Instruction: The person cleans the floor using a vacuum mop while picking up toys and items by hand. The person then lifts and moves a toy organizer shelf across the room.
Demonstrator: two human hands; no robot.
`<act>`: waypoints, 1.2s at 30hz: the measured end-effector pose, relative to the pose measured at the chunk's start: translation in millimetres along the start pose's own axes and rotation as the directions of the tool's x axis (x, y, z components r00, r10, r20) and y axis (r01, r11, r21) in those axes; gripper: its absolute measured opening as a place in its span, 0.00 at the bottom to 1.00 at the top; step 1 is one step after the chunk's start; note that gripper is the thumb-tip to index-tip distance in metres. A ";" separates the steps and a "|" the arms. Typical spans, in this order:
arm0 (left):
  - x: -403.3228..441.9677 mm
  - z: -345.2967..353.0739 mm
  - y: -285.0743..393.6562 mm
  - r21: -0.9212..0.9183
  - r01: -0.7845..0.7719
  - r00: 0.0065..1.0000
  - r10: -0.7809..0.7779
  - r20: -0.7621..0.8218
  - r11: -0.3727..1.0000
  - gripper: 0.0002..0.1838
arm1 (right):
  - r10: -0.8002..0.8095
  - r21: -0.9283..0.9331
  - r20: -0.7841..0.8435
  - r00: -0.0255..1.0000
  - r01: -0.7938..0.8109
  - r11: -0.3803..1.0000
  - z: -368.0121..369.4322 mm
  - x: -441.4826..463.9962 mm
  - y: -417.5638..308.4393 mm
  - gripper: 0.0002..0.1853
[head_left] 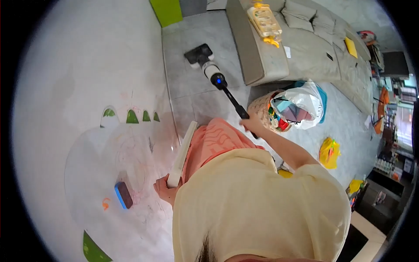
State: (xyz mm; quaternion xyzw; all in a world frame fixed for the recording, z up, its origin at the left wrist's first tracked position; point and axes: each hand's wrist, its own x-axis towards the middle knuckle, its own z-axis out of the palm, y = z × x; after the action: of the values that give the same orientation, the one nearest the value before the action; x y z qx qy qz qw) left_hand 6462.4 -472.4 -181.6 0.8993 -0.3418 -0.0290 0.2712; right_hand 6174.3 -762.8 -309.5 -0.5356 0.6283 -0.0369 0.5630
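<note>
My right hand (pixel 252 123) is closed round the dark handle of a stick floor cleaner (pixel 212 72). Its black head rests on the grey tiles, and a small blue light glows on its body. Low beside the wall, my left hand (pixel 166 190) has its fingers wrapped round a long, flat white bar-like object (pixel 182 155), whose kind I cannot make out. That object stands up along my pink-and-cream clothing. To the left of this hand, a blue and dark eraser-like block (pixel 124 195) sits against the scribbled white wall (pixel 100 161).
A beige sofa (pixel 257 61) bounds the floor at upper right, with a yellow-handled clear item (pixel 265 22) on its arm. A woven basket (pixel 260 107) and a white plastic bag (pixel 310 98) stand near my right arm. Farther right lies a yellow bag (pixel 329 153).
</note>
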 end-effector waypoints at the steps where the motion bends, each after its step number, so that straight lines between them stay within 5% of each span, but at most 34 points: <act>1: 5.9 3.6 -3.6 0.013 0.026 1.000 -0.026 -0.015 1.000 0.19 | 0.049 0.003 -0.012 0.999 -0.049 0.999 -11.9 -30.2 -13.5 0.11; 9: 69.3 22.4 6.0 -0.002 0.008 1.000 -0.008 -0.006 1.000 0.18 | 0.365 0.121 -0.006 0.931 -0.362 0.924 -57.5 -158.5 -73.4 0.11; 12: 100.1 36.7 16.1 0.015 -0.018 0.999 0.018 0.046 1.000 0.19 | 0.301 0.099 -0.136 0.944 -0.290 0.952 -50.3 -164.2 -72.8 0.10; 15: 134.9 57.3 28.0 0.032 -0.031 0.991 0.026 0.134 0.999 0.19 | 0.384 0.276 -0.105 0.917 -0.344 0.898 -56.2 -146.9 -83.1 0.13; 20: 210.4 98.7 71.9 0.012 -0.106 0.971 0.101 0.215 0.994 0.21 | 0.473 0.415 -0.088 0.877 -0.399 0.817 -78.3 -86.5 -110.3 0.17; 22: 246.4 110.3 91.6 0.013 -0.147 0.969 0.142 0.204 0.989 0.22 | 0.236 0.202 -0.322 0.917 -0.177 0.963 -77.4 -47.7 -86.4 0.19; 29: 336.2 134.3 160.0 -0.024 -0.159 0.979 0.161 0.127 0.987 0.22 | 0.172 0.090 -0.316 0.933 -0.151 0.984 -135.6 98.6 -129.0 0.18; 31: 359.4 144.9 177.8 -0.031 -0.207 0.974 0.208 0.085 0.978 0.21 | 0.178 0.299 -0.252 0.951 -0.098 0.949 -146.4 142.6 -140.7 0.15; 36: 427.0 169.7 212.0 -0.024 -0.289 0.953 0.290 0.090 0.957 0.20 | 0.113 0.313 -0.289 0.951 -0.018 0.950 -143.8 244.1 -170.5 0.12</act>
State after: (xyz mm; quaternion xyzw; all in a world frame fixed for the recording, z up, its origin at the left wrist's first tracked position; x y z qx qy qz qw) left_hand 6621.5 -952.4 -161.5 0.8358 -0.4819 -0.0325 0.2612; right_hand 6225.2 -1089.5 -309.6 -0.4085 0.7114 -0.1967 0.5370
